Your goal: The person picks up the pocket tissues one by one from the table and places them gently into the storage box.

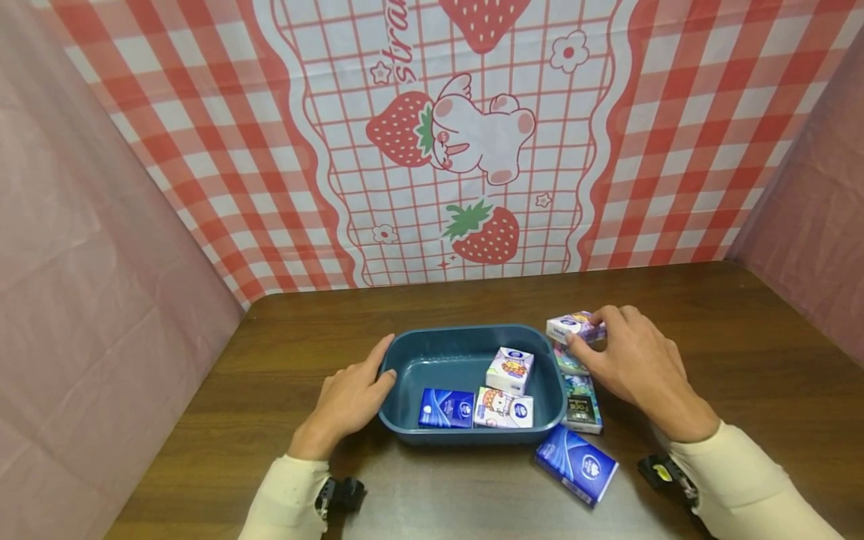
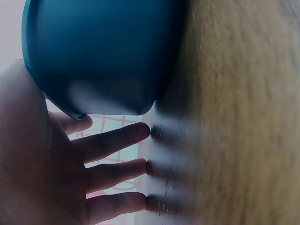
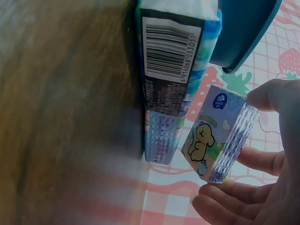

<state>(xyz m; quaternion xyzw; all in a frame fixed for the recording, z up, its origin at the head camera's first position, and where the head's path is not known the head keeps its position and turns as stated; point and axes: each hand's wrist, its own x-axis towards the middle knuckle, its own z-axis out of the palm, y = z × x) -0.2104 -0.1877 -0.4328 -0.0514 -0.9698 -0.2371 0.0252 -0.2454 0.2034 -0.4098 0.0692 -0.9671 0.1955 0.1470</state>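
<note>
At the left end of a dark teal plastic basin (image 1: pixel 432 438), my left hand (image 1: pixel 351 394) rests against the rim. In the left wrist view its fingers (image 2: pixel 117 143) are extended beside the outer wall, fingertips right at the tabletop. My right hand (image 1: pixel 637 364) pinches a small pack of tissues (image 3: pixel 211 136) with a yellow puppy print, tilted beyond the basin's right end. Below it are a tissue pack with a green and pink print (image 1: pixel 570 360) and a blue-green pack with a black label (image 1: pixel 582 405). Inside the basin lie a blue tissue pack (image 1: pixel 447 409) and two white cartoon packs (image 1: pixel 511 369).
Another blue tissue pack (image 1: pixel 578 465) lies at an angle near the basin's front right corner. The brown wooden table (image 1: pixel 270 375) meets a red checked strawberry cloth (image 1: pixel 472 187) at the back. Pink cloth (image 1: pixel 101 300) hangs at the sides.
</note>
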